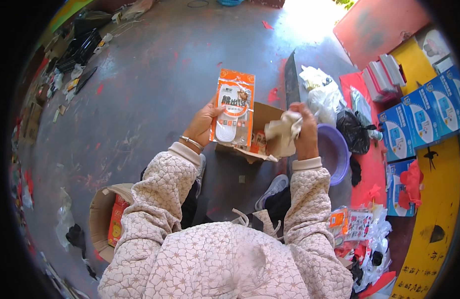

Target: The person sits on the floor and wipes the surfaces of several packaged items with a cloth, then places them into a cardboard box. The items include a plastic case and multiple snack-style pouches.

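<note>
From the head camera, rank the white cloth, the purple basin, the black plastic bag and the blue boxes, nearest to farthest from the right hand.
Measured from the right hand:
1. White cloth, held in its grip, just to its left.
2. Purple basin, on the floor right beside the hand.
3. Black plastic bag, farther right, past the basin.
4. Blue boxes, stacked at the far right edge.

A small goods-packing or stockroom space: a paint-stained concrete floor (155, 89) strewn with scraps, open cardboard boxes (103, 219), stacked blue retail cartons (419, 117), packaged goods in plastic bags (357, 229), and bright daylight entering at a doorway (309, 15).
</note>
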`<state>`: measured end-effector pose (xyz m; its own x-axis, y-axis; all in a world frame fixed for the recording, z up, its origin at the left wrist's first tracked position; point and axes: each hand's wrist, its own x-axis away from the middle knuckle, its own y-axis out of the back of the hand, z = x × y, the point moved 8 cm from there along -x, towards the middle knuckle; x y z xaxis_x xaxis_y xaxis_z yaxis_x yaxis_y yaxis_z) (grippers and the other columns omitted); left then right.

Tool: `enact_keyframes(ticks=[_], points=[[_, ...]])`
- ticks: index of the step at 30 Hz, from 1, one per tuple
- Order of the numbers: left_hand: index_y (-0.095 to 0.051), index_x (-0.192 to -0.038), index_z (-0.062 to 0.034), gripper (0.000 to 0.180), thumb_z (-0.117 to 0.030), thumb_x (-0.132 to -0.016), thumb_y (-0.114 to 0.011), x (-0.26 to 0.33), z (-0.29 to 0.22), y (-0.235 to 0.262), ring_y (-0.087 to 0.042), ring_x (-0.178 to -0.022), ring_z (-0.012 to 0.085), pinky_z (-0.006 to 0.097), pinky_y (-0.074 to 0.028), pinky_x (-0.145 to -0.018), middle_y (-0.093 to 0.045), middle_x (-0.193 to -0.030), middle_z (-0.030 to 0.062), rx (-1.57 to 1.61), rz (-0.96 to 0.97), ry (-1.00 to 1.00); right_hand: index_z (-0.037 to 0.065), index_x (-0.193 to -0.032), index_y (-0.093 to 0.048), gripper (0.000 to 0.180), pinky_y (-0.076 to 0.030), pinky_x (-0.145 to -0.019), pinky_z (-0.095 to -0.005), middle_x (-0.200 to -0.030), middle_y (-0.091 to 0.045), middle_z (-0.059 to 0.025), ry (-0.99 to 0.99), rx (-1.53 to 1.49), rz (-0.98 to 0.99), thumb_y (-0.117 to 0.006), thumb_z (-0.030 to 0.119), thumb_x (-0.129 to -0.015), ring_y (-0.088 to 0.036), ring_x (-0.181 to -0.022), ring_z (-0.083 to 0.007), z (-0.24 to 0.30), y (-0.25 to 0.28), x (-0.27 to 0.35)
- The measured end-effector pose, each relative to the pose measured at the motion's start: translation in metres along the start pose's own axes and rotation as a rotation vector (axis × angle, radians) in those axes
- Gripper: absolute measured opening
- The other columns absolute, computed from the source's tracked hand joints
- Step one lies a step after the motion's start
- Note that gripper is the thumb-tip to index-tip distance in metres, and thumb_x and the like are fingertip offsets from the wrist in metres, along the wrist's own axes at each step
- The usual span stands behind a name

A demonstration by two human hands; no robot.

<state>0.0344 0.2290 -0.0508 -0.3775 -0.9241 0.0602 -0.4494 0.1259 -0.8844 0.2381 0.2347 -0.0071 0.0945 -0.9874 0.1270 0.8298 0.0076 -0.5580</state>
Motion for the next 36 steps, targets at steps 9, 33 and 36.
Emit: enact_keyframes(ticks=[9,33,36], points=[[-0.020,-0.140,-0.0112,0.064,0.004,-0.084,-0.045,0.011,0.037,-0.027,-0.052,-0.110,0.0221,0.036,-0.048,-0.089,-0.043,-0.130,0.0106,-0.128,0.161,0.163,0.006,-0.097,-0.056,0.029,-0.048,-0.071,-0.0377,-0.092,-0.056,-0.0160,0.920,1.131,0.264,-0.054,-0.004,-0.069,-0.058,-0.083,-0.0342,-0.003,-0.087,0.041],[-0.016,-0.141,-0.0067,0.070,0.003,-0.081,-0.051,0.034,0.046,-0.023,-0.052,-0.111,0.0241,0.038,-0.051,-0.084,-0.045,-0.128,0.0153,-0.330,0.166,0.216,-0.004,-0.094,-0.059,0.020,-0.053,-0.058,-0.0304,-0.082,-0.063,-0.0137,0.200,0.683,-0.380,-0.057,0.003,-0.076,-0.063,-0.067,-0.0194,0.020,0.093,-0.040],[-0.013,-0.141,-0.0069,0.066,0.002,-0.084,-0.046,0.024,0.046,-0.015,-0.053,-0.109,0.0247,0.037,-0.054,-0.080,-0.043,-0.129,0.0164,-0.295,0.083,0.177,-0.004,-0.094,-0.059,0.019,-0.053,-0.057,-0.0293,-0.083,-0.062,-0.0139,0.353,0.613,-0.398,-0.057,0.004,-0.078,-0.062,-0.068,-0.0185,0.051,0.071,-0.017]])
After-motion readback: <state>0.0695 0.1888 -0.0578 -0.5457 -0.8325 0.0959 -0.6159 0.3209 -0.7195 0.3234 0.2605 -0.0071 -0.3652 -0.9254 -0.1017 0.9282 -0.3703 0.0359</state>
